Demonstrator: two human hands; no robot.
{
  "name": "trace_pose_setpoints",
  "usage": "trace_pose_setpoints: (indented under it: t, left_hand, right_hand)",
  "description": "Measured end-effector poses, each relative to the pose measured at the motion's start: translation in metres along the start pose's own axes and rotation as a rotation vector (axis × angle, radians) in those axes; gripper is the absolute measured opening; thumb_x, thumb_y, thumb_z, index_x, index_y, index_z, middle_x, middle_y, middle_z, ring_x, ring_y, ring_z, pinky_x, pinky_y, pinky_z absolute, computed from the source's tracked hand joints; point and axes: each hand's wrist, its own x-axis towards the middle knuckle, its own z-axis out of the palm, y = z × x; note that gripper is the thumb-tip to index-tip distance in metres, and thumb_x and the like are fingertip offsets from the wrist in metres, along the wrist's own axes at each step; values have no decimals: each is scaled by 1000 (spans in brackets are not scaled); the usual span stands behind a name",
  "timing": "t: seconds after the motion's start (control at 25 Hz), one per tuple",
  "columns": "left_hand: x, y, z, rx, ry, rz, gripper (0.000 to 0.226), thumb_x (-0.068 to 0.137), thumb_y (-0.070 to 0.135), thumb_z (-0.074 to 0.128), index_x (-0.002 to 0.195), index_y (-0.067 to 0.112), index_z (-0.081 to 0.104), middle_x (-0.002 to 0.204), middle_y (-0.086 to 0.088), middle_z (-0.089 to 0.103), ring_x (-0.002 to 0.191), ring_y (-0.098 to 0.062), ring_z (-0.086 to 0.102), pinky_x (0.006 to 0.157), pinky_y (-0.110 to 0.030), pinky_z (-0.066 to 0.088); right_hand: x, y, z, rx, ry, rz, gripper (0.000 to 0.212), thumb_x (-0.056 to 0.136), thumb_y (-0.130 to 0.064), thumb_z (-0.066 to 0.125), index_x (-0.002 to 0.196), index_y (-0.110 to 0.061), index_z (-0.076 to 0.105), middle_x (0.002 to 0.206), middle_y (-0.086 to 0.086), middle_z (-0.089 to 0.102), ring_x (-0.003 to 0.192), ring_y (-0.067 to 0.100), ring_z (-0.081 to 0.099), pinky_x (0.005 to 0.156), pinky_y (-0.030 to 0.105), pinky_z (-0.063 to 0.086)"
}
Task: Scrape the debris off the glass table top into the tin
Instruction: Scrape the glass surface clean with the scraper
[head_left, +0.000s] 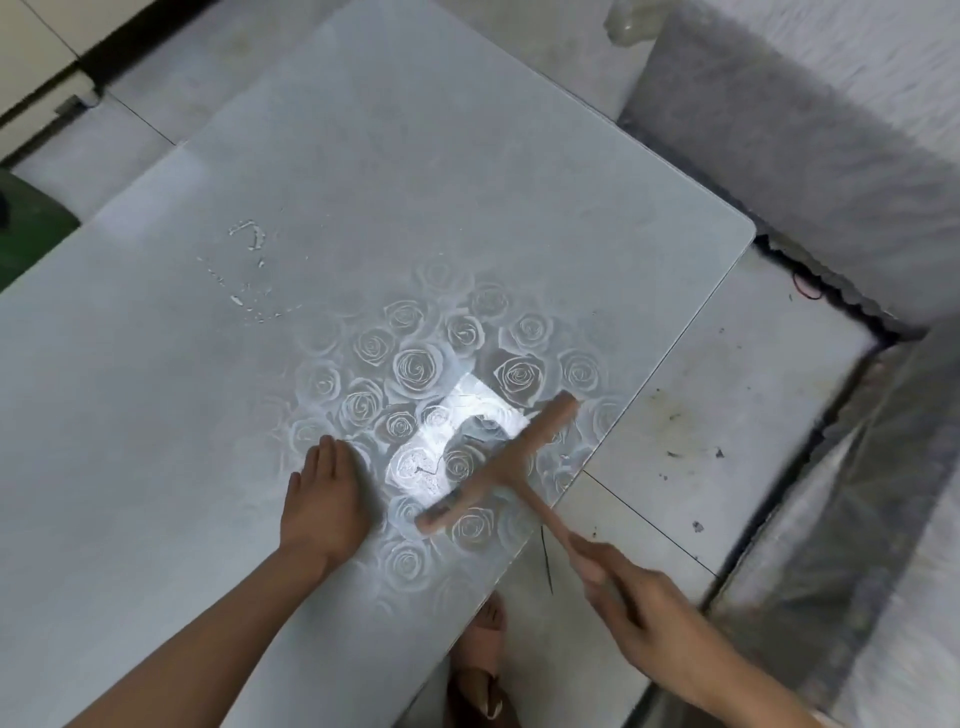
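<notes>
Tiled floor under a rose-patterned glass table top. Your left hand lay flat on the glass, fingers straight; your right hand gripped the handle of the one T-shaped scraper, blade near the table edge. It looked light, stiff; glass slick, fragile. One scattered debris patch sat well apart. Tin: not visible.

Glare patch on glass table top, blurred edges

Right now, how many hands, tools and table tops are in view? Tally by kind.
Hands: 2, left hand and right hand
Scraper: 1
Glass table top: 1
Total: 4
</notes>
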Motion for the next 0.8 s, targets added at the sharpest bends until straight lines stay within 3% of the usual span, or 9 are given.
trace_pose_setpoints:
  t: [0.08, 0.16, 0.2, 0.4, 0.48, 0.56, 0.64, 0.72, 0.8]
  left_hand:
    - [2, 4, -5, -55, 21, -14, 48, 93, 26, 47, 131, 1, 32, 135, -16, 40, 121, -31, 43, 90, -35, 37]
    - [3, 4, -16, -149, 47, -54, 30, 92, 14, 42, 119, 3, 39, 119, -16, 52, 99, -32, 52, 77, -34, 38]
    - [4, 2, -21, -174, 51, -60, 31, 91, 10, 39, 121, 4, 39, 118, -16, 54, 97, -33, 53, 78, -35, 40]
    - [9, -23, -19, -323, 57, 13, 48, 92, 7, 39, 139, 6, 35, 129, -15, 52, 113, -33, 53, 92, -36, 43]
    - [6, -31, -14, -478, 124, 14, 45, 93, 5, 43, 138, 4, 42, 133, -15, 52, 121, -30, 50, 97, -31, 38]
    - [4, -47, -11, -490, 201, -35, 49, 91, 2, 45, 140, 4, 42, 142, -13, 44, 129, -28, 42, 103, -31, 34]
    - [5, -59, -11, -447, 211, -109, 54, 89, 2, 45, 142, 4, 37, 148, -12, 35, 132, -30, 36, 104, -36, 35]
    - [9, -82, -16, -416, 208, -184, 48, 87, 1, 44, 135, 1, 39, 143, -14, 36, 121, -33, 42, 93, -39, 42]
    - [14, -105, -22, -371, 184, -219, 46, 87, 4, 44, 132, 2, 36, 140, -14, 34, 115, -33, 44, 86, -40, 47]
  right_hand:
    - [32, -15, 12, 6, 18, -47, 57, 97, -16, 45, 135, -57, 31, 55, -15, 48, 50, 6, 44, 53, 12, 32]
    - [42, -23, 10, -2, 43, -48, 56, 97, -19, 43, 138, -54, 31, 57, -16, 47, 51, 9, 42, 52, 16, 30]
    - [38, -23, 4, -23, 46, -66, 57, 97, -20, 44, 140, -54, 28, 60, -17, 49, 54, 8, 43, 54, 18, 32]
    - [1, 11, -37, -65, -36, -36, 51, 96, -31, 48, 132, -63, 29, 90, -12, 68, 77, 2, 62, 75, 24, 52]
    - [23, 4, -31, -108, -93, -55, 50, 97, -32, 46, 132, -64, 28, 86, -9, 67, 71, 4, 59, 73, 26, 50]
    - [71, -25, -8, -120, -137, -134, 49, 99, -28, 41, 137, -57, 29, 81, -2, 63, 63, 8, 54, 67, 27, 47]
    - [123, -58, 12, -177, -133, -185, 44, 99, -23, 40, 139, -41, 37, 89, 6, 65, 73, 19, 61, 72, 35, 48]
    - [179, -105, 33, -226, -120, -217, 40, 98, -20, 42, 138, -25, 43, 97, 13, 66, 87, 33, 63, 78, 38, 48]
    - [215, -150, 45, -322, -125, -224, 38, 98, -19, 41, 136, -20, 43, 103, 17, 65, 92, 36, 62, 80, 39, 48]
